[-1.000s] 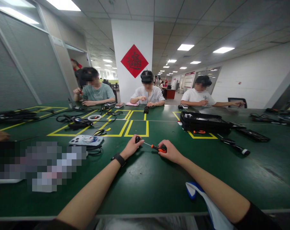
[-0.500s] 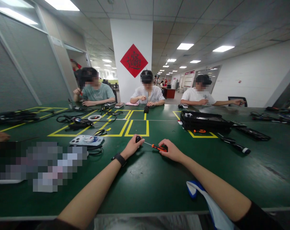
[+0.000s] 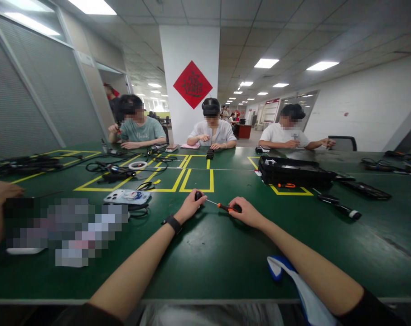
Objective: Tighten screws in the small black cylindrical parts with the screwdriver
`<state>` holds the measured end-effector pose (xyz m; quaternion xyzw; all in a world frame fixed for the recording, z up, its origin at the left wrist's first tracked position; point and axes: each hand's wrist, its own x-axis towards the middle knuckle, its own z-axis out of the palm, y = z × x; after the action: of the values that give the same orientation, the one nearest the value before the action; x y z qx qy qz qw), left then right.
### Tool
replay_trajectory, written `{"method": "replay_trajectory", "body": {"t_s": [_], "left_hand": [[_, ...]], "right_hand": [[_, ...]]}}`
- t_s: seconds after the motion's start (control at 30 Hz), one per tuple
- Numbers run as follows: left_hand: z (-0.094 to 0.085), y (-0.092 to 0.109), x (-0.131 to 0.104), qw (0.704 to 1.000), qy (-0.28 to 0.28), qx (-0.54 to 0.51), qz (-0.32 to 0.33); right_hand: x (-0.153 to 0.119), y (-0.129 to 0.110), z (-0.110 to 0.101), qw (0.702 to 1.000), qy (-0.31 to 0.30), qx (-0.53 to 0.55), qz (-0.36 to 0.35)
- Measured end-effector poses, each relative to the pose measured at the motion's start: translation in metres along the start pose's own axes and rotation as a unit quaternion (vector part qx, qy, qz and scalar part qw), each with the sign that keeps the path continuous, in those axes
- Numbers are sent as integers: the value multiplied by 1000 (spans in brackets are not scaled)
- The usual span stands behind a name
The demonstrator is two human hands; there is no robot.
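My left hand [image 3: 189, 206], with a dark band at the wrist, grips a small black object [image 3: 198, 195] just above the green table [image 3: 198, 267]. An orange-and-black screwdriver [image 3: 224, 207] is held in my right hand [image 3: 248, 212], its fingers around the handle. The thin metal shaft points left, and its tip is at or very near the black object; contact cannot be made out. What the black object is cannot be told at this size.
Phones [image 3: 128, 197] and cables lie to the left, beside another person's hand [image 3: 1, 194]. Black cases [image 3: 293, 171], an orange-handled tool [image 3: 287, 185] and a black tool [image 3: 339, 207] lie right. A blue-white cloth [image 3: 293, 276] hangs near my right forearm. Three people sit opposite.
The view has shifted slightly, so the scene sits a little further right. The other person's hand at the left edge reaches further into view. Both my hands keep their holds.
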<state>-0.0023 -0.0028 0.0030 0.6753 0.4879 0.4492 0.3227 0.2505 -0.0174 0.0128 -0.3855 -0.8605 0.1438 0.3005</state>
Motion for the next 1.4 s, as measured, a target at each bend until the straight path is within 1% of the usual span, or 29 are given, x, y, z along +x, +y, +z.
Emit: {"method": "replay_trajectory", "body": {"t_s": [0.17,0.4,0.5,0.67,0.93,1.3,1.4], "left_hand": [[0,-2,0,1000,0,0,0],[0,-5,1,1000,0,6,5],[0,-6,1,1000,3,11,9],[0,-5,1,999,12,29,26],[1,-4,1,999,22,35,32],[1,2,-1,999,30,31,18],[1,2,-1,999,29,32,25]], "right_hand": [[-1,-3,3,1000,-6,4,22],[0,-3,0,1000,-19,-9,-7],[0,-2,0,1000,-13,-14,-3],[-2,-3,4,1000,-2,-3,18],[0,-12,8,1000,-3,-10,-9],[0,-11,7,1000,0,-2,3],[1,-11,9,1000,0,-8,4]]}}
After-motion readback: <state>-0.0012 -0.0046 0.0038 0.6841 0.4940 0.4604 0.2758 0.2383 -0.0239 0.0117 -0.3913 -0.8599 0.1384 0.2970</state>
